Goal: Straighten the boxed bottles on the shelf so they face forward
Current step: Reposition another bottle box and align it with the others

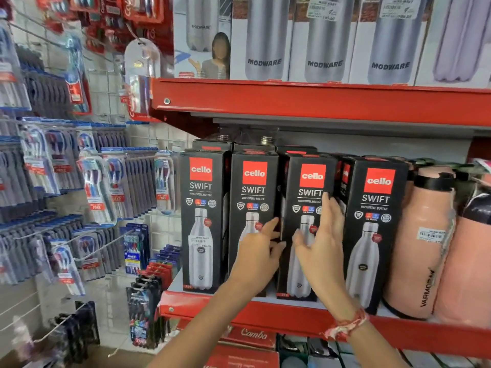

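Note:
Several black "cello SWIFT" bottle boxes stand in a row on the red shelf. The first box and second box face forward. The third box is turned slightly, with its left side showing. The fourth box stands to its right, angled a little. My left hand touches the left edge of the third box, fingers spread. My right hand lies flat on that box's front and right edge, fingers apart. More boxes stand behind the row.
Peach-coloured flasks crowd the shelf right of the boxes. White Modware boxes fill the shelf above. Toothbrush packs hang on hooks to the left. Red "Combo" boxes sit on the shelf below.

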A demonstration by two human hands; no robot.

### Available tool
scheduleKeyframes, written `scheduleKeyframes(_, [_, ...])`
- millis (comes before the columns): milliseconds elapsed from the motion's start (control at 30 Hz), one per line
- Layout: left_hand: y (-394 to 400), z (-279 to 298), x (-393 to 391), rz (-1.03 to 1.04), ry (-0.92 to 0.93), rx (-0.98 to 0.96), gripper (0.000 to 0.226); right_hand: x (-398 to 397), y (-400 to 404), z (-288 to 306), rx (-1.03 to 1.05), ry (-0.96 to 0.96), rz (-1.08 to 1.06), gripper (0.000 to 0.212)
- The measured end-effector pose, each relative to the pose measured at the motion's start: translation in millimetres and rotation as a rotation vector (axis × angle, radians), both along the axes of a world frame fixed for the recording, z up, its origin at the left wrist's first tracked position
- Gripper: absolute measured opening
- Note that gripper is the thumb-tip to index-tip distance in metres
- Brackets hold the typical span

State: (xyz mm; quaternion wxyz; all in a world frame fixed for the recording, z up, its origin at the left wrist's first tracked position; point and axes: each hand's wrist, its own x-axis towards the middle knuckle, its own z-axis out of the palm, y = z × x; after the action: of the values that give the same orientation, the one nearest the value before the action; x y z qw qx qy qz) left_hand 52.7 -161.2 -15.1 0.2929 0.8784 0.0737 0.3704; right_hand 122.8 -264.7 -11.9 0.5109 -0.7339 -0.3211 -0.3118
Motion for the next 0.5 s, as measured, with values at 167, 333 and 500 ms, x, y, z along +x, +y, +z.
scheduleKeyframes(167, [38.3, -18.6, -49.2, 0.044, -0.316, -0.092, 0.027, -47.0, 33.5, -10.8, 0.008, 0.04, 0.482, 0.079])
scheduleKeyframes(333, [90.0, -43.9, -77.8, 0.142, -0.41, -0.166, 0.029, -82.7, 76.1, -39.3, -0.064, 0.431, 0.729, 0.067])
scheduleKeyframes(500, [117.3, -60.2, -87.7, -0.121, -0.213, -0.574, 0.07, -100.0, 105.8, -65.5, -0.157, 0.605, 0.667, 0.082])
